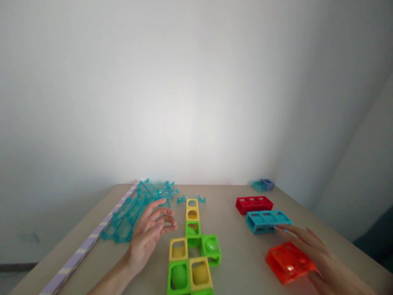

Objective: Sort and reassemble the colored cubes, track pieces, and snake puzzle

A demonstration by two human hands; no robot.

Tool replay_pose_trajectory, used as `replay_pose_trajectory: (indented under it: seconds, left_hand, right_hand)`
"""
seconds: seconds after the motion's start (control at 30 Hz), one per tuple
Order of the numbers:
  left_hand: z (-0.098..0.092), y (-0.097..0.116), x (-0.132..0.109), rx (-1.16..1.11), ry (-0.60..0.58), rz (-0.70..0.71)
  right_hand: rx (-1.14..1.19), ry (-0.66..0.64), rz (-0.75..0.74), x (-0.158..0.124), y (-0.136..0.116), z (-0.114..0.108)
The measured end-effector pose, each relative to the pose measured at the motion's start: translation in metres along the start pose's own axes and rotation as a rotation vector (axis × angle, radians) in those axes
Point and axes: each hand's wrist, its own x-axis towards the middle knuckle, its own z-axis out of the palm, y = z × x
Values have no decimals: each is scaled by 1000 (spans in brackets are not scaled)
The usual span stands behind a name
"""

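Observation:
In the centre stands a line of joined yellow and green open-frame cubes, among them a yellow cube (178, 245) and a green cube (211, 245). Green and yellow balls show inside several of them. My left hand (150, 235) hovers left of this line, fingers spread and loosely curved, holding nothing. At the right, my right hand (319, 256) is blurred at an orange block (288, 259), thumb on the near side and fingers along the far side. Its right end is hidden by the hand. The fingertips reach the edge of a blue three-window block (267, 221).
Behind the blue block lies a red block (254, 204). Clear teal plastic pieces (132, 213) are heaped at the left, beside a lilac striped strip (92, 237). A small purple-blue cube (267, 184) sits at the far right corner. A wall (193, 94) borders the table's back.

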Motion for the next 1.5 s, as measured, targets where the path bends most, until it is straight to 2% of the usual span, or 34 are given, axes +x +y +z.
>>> replay_pose_trajectory:
  seconds: [0.07, 0.2, 0.4, 0.7, 0.9, 1.03, 1.1, 1.17, 1.23, 1.3, 1.4, 1.5]
  left_hand:
    - [-1, 0, 0, 0, 11, 3]
    - [-3, 0, 1, 11, 12, -2]
    - [-5, 0, 1, -5, 11, 6]
    - [-5, -2, 2, -22, 9, -2]
    - [-5, -2, 2, -13, 3, -6]
    - [-5, -2, 2, 1, 11, 7]
    - [-7, -3, 2, 23, 17, 20]
    - [-10, -6, 3, 90, 31, 31]
    - [-12, -8, 5, 224, 66, 18]
    - [-13, -10, 6, 402, 81, -28]
    - [-12, -10, 5, 656, 5, -127]
    - [-9, -8, 3, 816, -120, -210]
  right_hand:
    - [-8, -29, -48, 12, -12, -4]
    - [-82, -157, 90, 39, -31, 2]
    - [-147, -308, 198, 61, -30, 18]
    - [-226, -388, 110, 62, -27, 25]
    - [-208, -307, 95, 62, -24, 36]
    - [-206, -319, 144, 65, -31, 30]
    - [-204, -264, 182, 70, -43, 21]
    - [-160, -124, 216, 80, -65, 9]
    - [-23, -5, 177, 96, -96, -2]
    - [165, 50, 88, 116, -133, -9]
    - [350, -5, 12, 143, -184, -5]
    - [386, -81, -12, 155, -215, 13]
